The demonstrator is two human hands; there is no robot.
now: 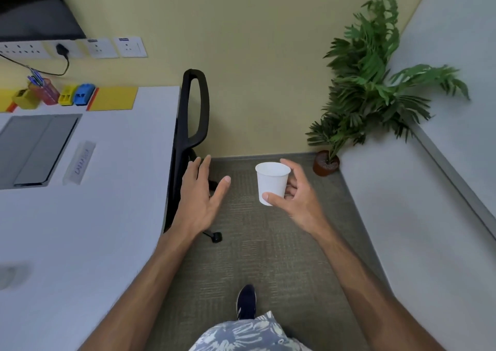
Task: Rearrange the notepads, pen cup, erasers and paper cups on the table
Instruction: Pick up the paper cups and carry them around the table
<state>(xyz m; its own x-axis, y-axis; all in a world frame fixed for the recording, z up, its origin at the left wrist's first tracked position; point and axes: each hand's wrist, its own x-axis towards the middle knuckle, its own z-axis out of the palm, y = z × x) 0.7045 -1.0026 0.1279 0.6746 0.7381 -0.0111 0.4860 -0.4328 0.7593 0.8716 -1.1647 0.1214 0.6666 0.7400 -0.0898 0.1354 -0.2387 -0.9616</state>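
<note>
Right hand (298, 197) grips an upright paper cup (271, 183) over the floor, fingers (294, 181) wrapped around it. The bench (112, 216) lies left of them, beyond the open, empty left hand (200, 197), which is nearer it.

Chair (192, 114) blocks table edge (171, 125); floor (268, 243) open.

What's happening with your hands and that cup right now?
Right hand holding paper cup over floor. Left hand open, empty. Chair beside table.
</note>
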